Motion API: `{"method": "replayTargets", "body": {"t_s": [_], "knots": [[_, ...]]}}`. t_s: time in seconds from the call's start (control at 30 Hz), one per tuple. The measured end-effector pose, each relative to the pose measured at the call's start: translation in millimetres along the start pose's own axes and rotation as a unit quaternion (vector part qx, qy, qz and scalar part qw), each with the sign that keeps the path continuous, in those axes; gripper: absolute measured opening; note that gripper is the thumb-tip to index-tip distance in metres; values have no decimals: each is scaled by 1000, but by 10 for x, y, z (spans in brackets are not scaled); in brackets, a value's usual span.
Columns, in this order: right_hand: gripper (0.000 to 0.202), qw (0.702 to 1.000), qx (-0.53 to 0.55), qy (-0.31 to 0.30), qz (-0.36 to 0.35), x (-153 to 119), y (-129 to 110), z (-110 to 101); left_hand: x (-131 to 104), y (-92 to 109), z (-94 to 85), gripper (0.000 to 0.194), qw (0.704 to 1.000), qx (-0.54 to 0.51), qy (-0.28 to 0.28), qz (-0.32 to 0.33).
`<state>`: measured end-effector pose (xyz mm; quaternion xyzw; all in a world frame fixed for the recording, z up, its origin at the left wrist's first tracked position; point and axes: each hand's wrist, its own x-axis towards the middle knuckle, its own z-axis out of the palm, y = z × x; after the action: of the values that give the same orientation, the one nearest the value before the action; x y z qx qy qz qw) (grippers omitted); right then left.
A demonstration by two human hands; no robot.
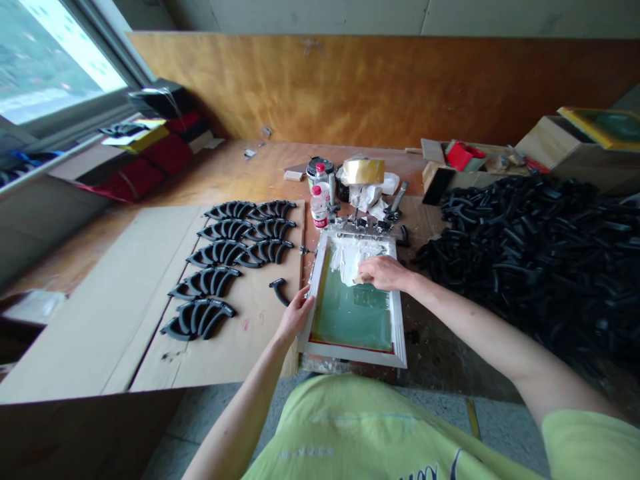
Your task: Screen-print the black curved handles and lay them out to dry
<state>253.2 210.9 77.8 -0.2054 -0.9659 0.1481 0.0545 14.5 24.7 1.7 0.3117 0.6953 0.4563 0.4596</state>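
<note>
Scraper [361,278] in RH grip [382,273], frame [399,327] touching LH [298,312]

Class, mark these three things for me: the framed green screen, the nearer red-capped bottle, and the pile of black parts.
Framed green screen [345,320]: head view, on its bare green surface.
Nearer red-capped bottle [318,205]: head view, on its body, below the cap.
Pile of black parts [520,247]: head view, mid-heap.
</note>
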Motion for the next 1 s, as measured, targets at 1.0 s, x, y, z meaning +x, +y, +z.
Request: {"method": "replayTargets", "body": {"t_s": [1.0], "knots": [[30,964,67,156,202,-377,335,484,40,1710,240,51,950,-280,16,136]]}}
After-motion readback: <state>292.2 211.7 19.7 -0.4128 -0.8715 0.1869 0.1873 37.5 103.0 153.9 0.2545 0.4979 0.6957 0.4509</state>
